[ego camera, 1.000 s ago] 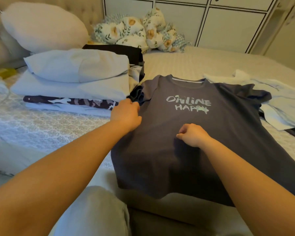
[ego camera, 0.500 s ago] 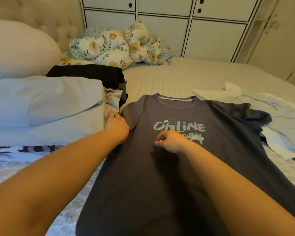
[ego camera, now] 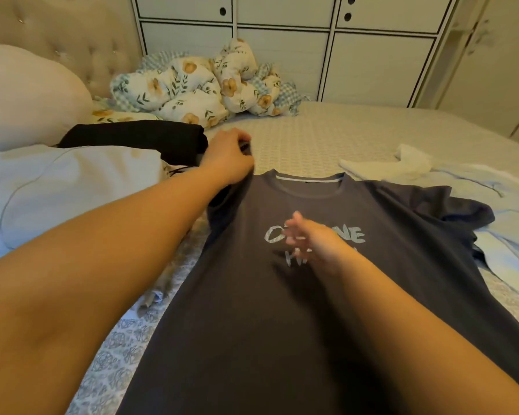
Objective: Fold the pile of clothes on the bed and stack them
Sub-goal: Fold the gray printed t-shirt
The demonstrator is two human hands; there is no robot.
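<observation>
— Where the bed (ego camera: 357, 136) was covered by its pale patterned spread, what was seen lying on it?

— A dark grey T-shirt (ego camera: 282, 324) was laid front up across the middle, its collar turned toward the cupboards (ego camera: 282, 55) and its pale lettering partly hidden by the right hand (ego camera: 312, 239).

— How were the hands placed?

— The left hand (ego camera: 226, 157) was curled round the shirt's shoulder corner, and a fold of grey cloth was pinched and lifted slightly off the bed. The right hand was held over the print with its fingers spread and relaxed; nothing was gripped by it. It was blurred, so whether the cloth was touched could not be told.

— And the other clothes?

— A stack of folded pale garments (ego camera: 66, 187) was seen at the left, with a folded black piece (ego camera: 138, 139) lying just behind it. To the right of the shirt, light blue and white clothes (ego camera: 462, 187) were left unfolded, and the shirt's far sleeve was draped over their edge.

— Was anything else noted?

— A white pillow (ego camera: 24, 97) was propped against the tufted headboard (ego camera: 72, 49), and a bundled floral quilt (ego camera: 198, 85) was heaped at the head of the bed.
</observation>
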